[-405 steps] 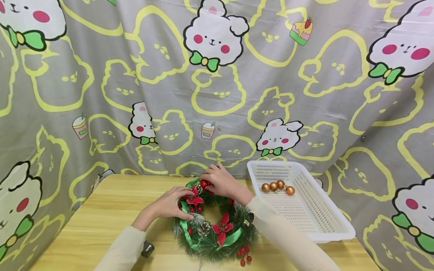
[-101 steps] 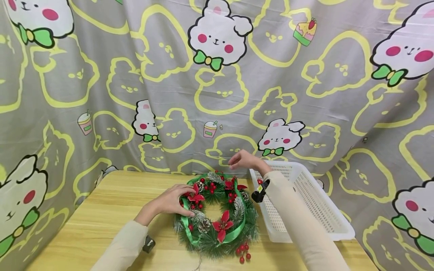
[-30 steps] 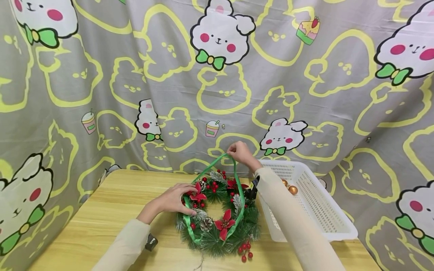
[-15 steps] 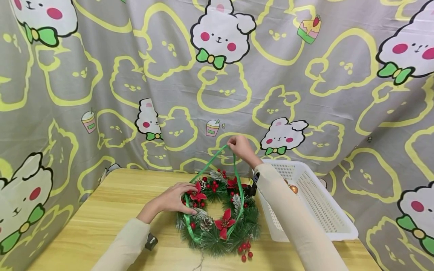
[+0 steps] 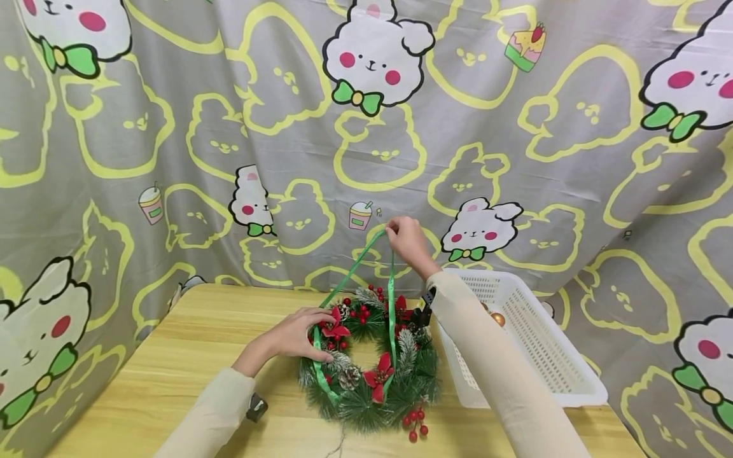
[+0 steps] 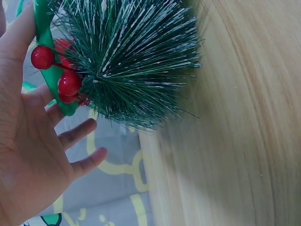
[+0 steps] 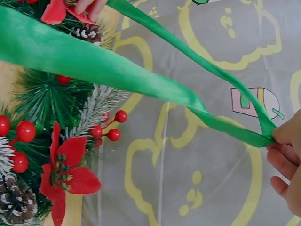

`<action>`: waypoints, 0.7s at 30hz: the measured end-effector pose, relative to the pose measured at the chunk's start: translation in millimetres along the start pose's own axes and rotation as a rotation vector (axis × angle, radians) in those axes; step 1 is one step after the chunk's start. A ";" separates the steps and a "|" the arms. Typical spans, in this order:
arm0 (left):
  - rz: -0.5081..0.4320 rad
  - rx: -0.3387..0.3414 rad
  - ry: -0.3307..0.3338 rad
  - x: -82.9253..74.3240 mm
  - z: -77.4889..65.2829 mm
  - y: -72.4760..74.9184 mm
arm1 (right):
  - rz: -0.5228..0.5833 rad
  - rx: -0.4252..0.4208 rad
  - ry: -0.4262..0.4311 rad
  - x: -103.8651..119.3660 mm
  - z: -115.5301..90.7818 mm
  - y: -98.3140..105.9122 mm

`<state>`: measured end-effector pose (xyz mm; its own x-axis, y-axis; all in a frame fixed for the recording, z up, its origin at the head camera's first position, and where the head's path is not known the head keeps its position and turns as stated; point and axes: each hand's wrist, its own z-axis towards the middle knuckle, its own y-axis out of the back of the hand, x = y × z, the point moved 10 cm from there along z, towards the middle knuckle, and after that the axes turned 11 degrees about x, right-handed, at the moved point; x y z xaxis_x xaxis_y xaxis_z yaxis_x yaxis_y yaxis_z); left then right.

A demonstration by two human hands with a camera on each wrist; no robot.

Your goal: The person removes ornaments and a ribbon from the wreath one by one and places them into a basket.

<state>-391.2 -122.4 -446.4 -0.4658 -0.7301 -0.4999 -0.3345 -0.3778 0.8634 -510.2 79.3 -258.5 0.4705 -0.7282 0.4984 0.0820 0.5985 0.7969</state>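
Observation:
A green Christmas wreath [image 5: 366, 413] with red poinsettias, berries and pine cones lies on the wooden table. My right hand [image 5: 408, 245] pinches a green ribbon [image 7: 117, 70] between thumb and fingertips, above the wreath's far side. From that pinch the ribbon runs down in two taut strands to the wreath. On the wreath's left side rests my left hand [image 5: 294, 334], thumb toward the centre and fingers near a poinsettia [image 5: 335, 326]. In the left wrist view its lower fingers are spread and fairly straight, beside red berries [image 6: 69, 84] and the ribbon.
A white perforated basket [image 5: 581, 399] stands at the right, with golden balls [image 5: 498, 320] partly hidden by the right sleeve. A red berry sprig [image 5: 415, 423] pokes out at the wreath's near right. Behind the table [image 5: 189, 331] hangs a patterned grey curtain [image 5: 395, 159].
My right hand, holding nothing over the wreath's back 3.4 s ago, has taken the ribbon and raised it. Over the last second the ribbon strands straightened. My left hand stayed put.

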 end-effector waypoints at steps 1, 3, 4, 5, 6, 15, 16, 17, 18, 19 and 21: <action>-0.002 0.000 -0.002 -0.4 -0.1 0.0 | -0.006 -0.021 -0.004 1.0 0.2 3.5; -0.005 0.001 -0.005 -0.8 -0.3 0.0 | -0.017 -0.068 -0.014 2.1 0.1 11.7; -0.004 0.002 -0.005 -0.9 -0.6 0.1 | -0.020 -0.091 -0.017 2.3 -0.2 15.9; -0.005 0.001 -0.005 -1.1 -0.8 0.3 | -0.023 -0.110 -0.018 2.3 -0.7 19.8; -0.005 0.002 -0.005 -1.1 -1.1 0.6 | -0.022 -0.127 -0.017 2.3 -1.2 23.7; 0.011 -0.001 -0.009 -2.6 -1.8 3.4 | -0.027 -0.111 -0.002 -3.9 -4.2 36.8; 0.010 0.000 -0.008 -2.4 -1.8 3.1 | -0.033 -0.099 0.000 -5.0 -4.1 36.8; 0.008 0.002 -0.008 -2.2 -1.8 2.6 | -0.043 -0.087 0.001 -6.2 -3.8 36.6; 0.008 0.003 -0.007 -1.9 -1.7 2.1 | -0.062 -0.076 0.004 -7.1 -3.8 36.6; 0.006 0.005 -0.007 -1.8 -1.8 1.5 | -0.079 -0.062 0.006 -8.2 -3.6 36.3; 0.006 0.006 -0.007 -1.5 -2.0 0.7 | -0.123 -0.039 0.011 -10.9 -2.9 35.4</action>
<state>-389.1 -122.7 -444.9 -0.4741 -0.7282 -0.4949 -0.3361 -0.3699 0.8662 -509.9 109.5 -236.7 0.4648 -0.7931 0.3935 0.1739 0.5176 0.8378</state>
